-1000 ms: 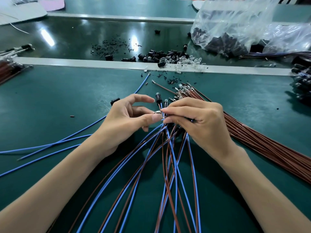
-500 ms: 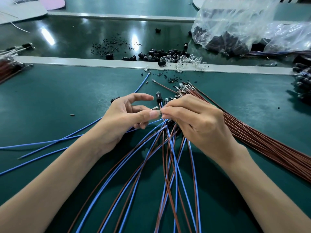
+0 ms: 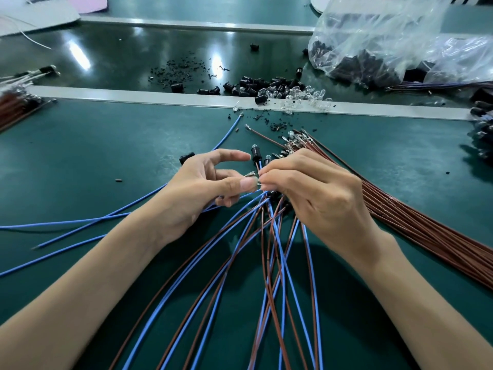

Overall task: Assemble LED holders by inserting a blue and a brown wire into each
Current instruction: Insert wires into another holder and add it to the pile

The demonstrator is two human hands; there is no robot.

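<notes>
Pinching a blue wire (image 3: 138,205) by its tip in the left hand (image 3: 202,188), gripping several already wired LED holders (image 3: 256,155) in the right hand (image 3: 314,193), leaving many brown wires (image 3: 426,231) right of it and loose holders (image 3: 253,85) beyond both yet to be assembled.

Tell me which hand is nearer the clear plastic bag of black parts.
Right. The right hand is below and to the left of the plastic bag. The left hand is farther left again, so farther from it.

Left hand (image 3: 198,188) and right hand (image 3: 317,194) fingertip to fingertip, fingers (image 3: 280,166) in a pinch, forearms inward.
</notes>
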